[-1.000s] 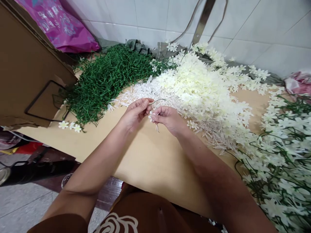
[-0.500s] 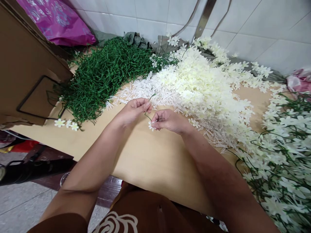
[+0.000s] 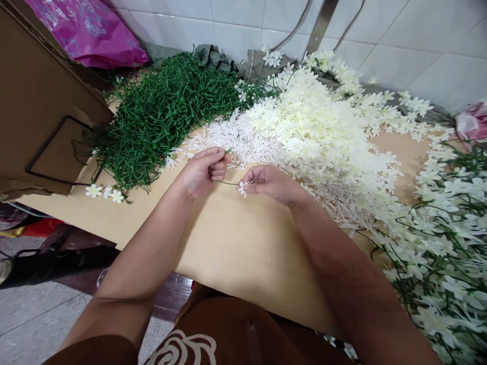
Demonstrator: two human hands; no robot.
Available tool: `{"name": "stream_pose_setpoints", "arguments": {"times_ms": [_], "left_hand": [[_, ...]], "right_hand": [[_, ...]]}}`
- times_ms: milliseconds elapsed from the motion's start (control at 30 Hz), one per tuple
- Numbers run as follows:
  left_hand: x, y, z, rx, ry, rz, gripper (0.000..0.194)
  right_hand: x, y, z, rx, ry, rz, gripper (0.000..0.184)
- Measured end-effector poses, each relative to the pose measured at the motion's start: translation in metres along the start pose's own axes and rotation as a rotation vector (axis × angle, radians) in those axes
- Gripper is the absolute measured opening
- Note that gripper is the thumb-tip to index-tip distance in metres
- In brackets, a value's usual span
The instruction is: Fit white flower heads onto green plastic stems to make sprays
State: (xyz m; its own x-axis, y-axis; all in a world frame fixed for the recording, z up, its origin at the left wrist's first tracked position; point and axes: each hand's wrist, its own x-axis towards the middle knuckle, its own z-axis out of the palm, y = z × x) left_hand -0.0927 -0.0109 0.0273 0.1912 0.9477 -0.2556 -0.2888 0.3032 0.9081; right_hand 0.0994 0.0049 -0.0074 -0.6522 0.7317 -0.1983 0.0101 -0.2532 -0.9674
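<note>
My left hand (image 3: 207,170) is closed around a thin green plastic stem (image 3: 229,183), whose leafy end pokes out above the thumb. The stem runs across to my right hand (image 3: 262,185), which pinches a small white artificial flower (image 3: 242,189) at its other end. Both hands are above the table, close together. Behind them lies a heap of thin white stamens (image 3: 232,137). Beside it, to the right, rises a large pile of loose cream-white petals (image 3: 315,121). Green stems (image 3: 171,101) form a tangled mound at the back left.
Finished-looking flower sprays (image 3: 449,243) cover the right side. A cardboard box (image 3: 41,101) stands on the left, with a purple bag (image 3: 91,35) behind it. A small flower sprig (image 3: 104,192) lies near the box. A tiled wall (image 3: 236,35) borders the back of the table (image 3: 228,243).
My left hand has shifted a little left and turned, fingers curling more around the stem. The stem between the hands now lies almost level, and the flower has moved slightly up and right.
</note>
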Motion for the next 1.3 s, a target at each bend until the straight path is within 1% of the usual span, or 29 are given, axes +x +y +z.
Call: {"name": "stream_pose_setpoints", "arguments": {"times_ms": [100,133,200,300,433,667,767,933,1000,1200,1300], "left_hand": [[0.0,-0.004,-0.001,0.031,-0.044,-0.027,0.03],[0.0,-0.006,0.0,0.047,-0.065,-0.033,0.032],[0.0,-0.01,0.002,0.077,-0.103,-0.046,0.036],[0.0,-0.016,0.007,0.091,-0.135,-0.073,0.039],[0.001,-0.018,0.009,0.089,-0.139,-0.109,0.039],[0.003,-0.021,0.006,0.093,-0.19,-0.105,0.042],[0.003,-0.022,0.007,0.109,-0.186,-0.105,0.044],[0.003,-0.021,0.008,0.185,-0.143,-0.083,0.044],[0.003,-0.023,0.009,0.206,-0.132,-0.077,0.045],[0.006,-0.03,0.009,0.179,-0.123,-0.09,0.049],[0.007,-0.032,0.009,0.183,-0.143,-0.087,0.052]], "right_hand": [[-0.003,-0.005,-0.007,0.041,0.204,-0.114,0.034],[-0.004,-0.006,-0.008,0.073,0.252,-0.146,0.035],[-0.004,-0.007,-0.007,0.143,0.304,-0.184,0.038],[0.0,-0.004,0.002,0.205,0.286,-0.182,0.041],[0.006,0.002,0.01,0.265,0.248,-0.174,0.043],[0.005,0.002,0.009,0.338,0.221,-0.163,0.043],[0.004,0.002,0.009,0.28,0.248,-0.172,0.044],[0.004,0.001,0.009,0.01,0.319,-0.23,0.04],[0.003,0.001,0.01,-0.057,0.332,-0.245,0.037],[0.004,0.004,0.011,-0.072,0.349,-0.258,0.034],[0.004,0.007,0.007,-0.044,0.317,-0.248,0.035]]}}
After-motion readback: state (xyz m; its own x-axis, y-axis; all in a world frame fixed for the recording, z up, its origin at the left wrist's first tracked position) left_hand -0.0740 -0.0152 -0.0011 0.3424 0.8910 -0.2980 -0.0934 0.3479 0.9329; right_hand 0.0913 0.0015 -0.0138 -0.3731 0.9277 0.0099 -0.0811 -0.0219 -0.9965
